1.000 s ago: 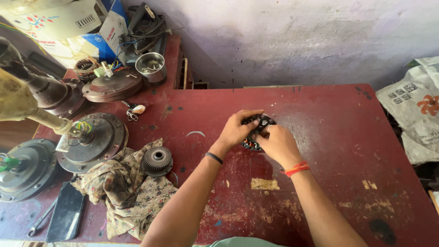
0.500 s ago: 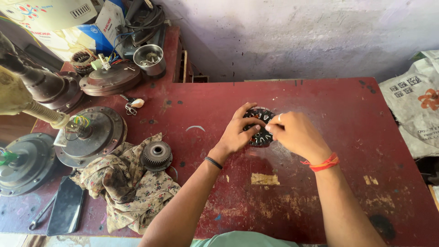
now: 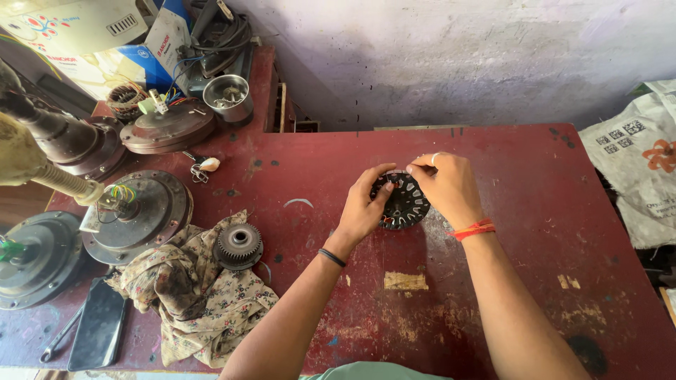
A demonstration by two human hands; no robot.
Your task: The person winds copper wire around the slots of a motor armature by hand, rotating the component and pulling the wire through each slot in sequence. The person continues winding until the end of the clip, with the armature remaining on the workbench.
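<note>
A round black slotted stator core (image 3: 403,202) rests on the worn red table (image 3: 493,302), held between both hands. My left hand (image 3: 362,209), with a dark band at the wrist, grips its left edge. Over its upper right edge lies my right hand (image 3: 447,186), which wears a ring and an orange wrist thread, fingertips pinched at the top rim. Thin wire ends show at the core's lower left.
A second toothed stator (image 3: 238,245) sits on a flowered rag (image 3: 190,295) at left. Several fan motor housings (image 3: 137,211) crowd the left edge. A dark phone (image 3: 98,325), a wrench (image 3: 60,336), a metal cup (image 3: 227,96) and boxes (image 3: 77,42) lie there too. A printed sack (image 3: 637,162) hangs at right.
The core has come down from held above the table to resting on it, turned face up. Both hands shifted slightly to grip its edges.
</note>
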